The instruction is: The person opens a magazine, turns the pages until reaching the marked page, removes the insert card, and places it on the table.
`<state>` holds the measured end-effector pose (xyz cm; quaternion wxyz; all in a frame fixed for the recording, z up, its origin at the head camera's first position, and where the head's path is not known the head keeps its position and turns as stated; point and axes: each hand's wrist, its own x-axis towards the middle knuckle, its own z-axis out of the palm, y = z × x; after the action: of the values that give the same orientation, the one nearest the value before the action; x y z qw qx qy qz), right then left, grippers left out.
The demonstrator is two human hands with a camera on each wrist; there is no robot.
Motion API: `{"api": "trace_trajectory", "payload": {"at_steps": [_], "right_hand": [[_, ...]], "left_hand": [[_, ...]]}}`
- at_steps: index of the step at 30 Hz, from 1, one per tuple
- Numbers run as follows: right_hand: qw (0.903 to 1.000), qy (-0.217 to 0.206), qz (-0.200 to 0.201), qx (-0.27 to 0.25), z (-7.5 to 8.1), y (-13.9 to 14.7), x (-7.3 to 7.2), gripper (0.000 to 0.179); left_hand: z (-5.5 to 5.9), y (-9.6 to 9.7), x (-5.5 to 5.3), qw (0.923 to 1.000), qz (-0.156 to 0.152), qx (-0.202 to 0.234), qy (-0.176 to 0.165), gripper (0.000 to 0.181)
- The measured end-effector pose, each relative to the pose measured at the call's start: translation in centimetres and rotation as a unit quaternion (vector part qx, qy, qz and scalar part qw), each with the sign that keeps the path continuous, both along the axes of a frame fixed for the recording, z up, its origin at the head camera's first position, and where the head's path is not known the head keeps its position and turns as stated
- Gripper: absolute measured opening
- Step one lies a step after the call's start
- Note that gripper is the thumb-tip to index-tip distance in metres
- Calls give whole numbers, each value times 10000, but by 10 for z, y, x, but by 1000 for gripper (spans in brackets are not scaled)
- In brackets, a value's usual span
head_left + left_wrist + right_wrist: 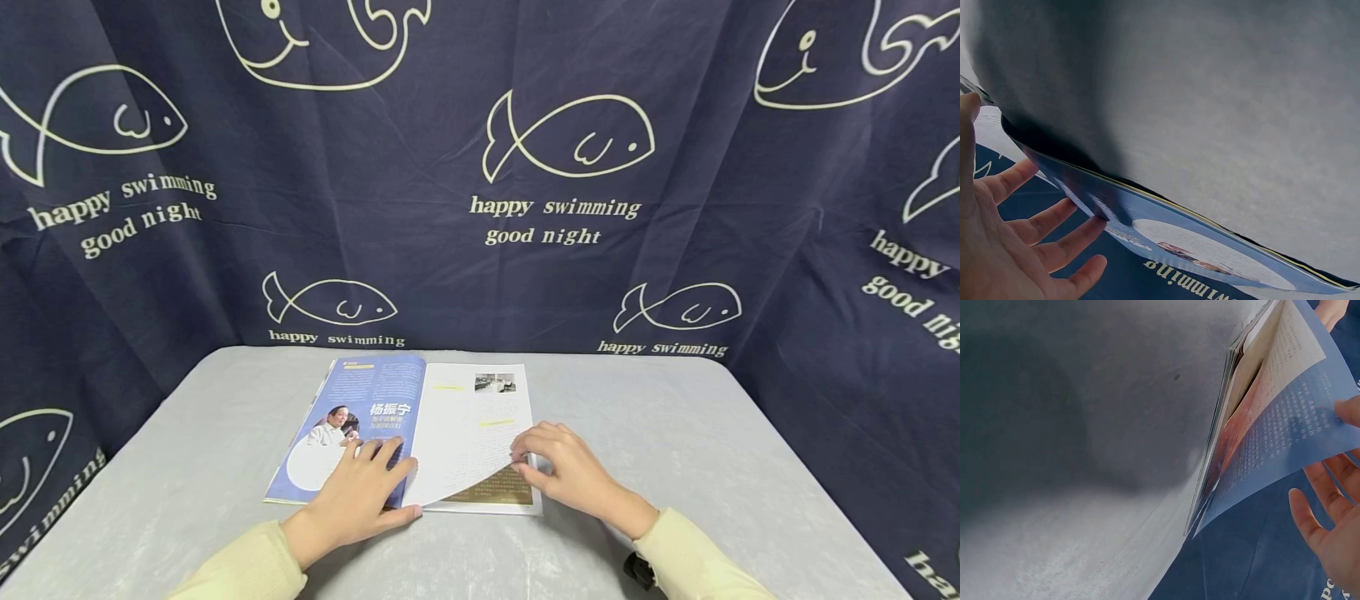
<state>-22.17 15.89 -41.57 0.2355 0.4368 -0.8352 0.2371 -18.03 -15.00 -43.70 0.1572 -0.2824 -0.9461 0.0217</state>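
An open magazine (397, 379) lies on the table, with a blue left page bearing a portrait and a white right-hand page (453, 433) with a small photo and yellow highlights. My left hand (360, 487) rests with spread fingers on the lower part of the blue page, its thumb near the bottom of the fold. At the right edge, my right hand (566, 467) pinches the white page between thumb and fingers. That page's lower corner is raised, showing a brown printed page (491, 487) beneath. In the right wrist view the lifted page (1291, 419) curves away from the pages below.
The grey table (637, 417) extends around the magazine on every side. A dark blue curtain (442, 250) with fish drawings and lettering hangs behind and beside it. A small black object (639, 572) sits at the right sleeve (690, 558).
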Motion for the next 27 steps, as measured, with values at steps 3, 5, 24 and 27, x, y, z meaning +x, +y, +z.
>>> {"api": "trace_trajectory", "payload": {"at_steps": [3, 5, 24, 27], "right_hand": [[10000, 4, -21, -22, 1, -1, 0, 9], [10000, 1, -40, -28, 2, -1, 0, 8], [9996, -55, -153, -230, 3, 0, 2, 12], [9993, -92, -268, -248, 4, 1, 2, 16]], "left_hand": [[0, 0, -1, 10000, 17, -5, 21, 61], [0, 1, -1, 10000, 25, -23, 24, 61], [1, 1, 0, 10000, 68, 17, 22, 51], [1, 1, 0, 9999, 106, 3, 4, 50]]}}
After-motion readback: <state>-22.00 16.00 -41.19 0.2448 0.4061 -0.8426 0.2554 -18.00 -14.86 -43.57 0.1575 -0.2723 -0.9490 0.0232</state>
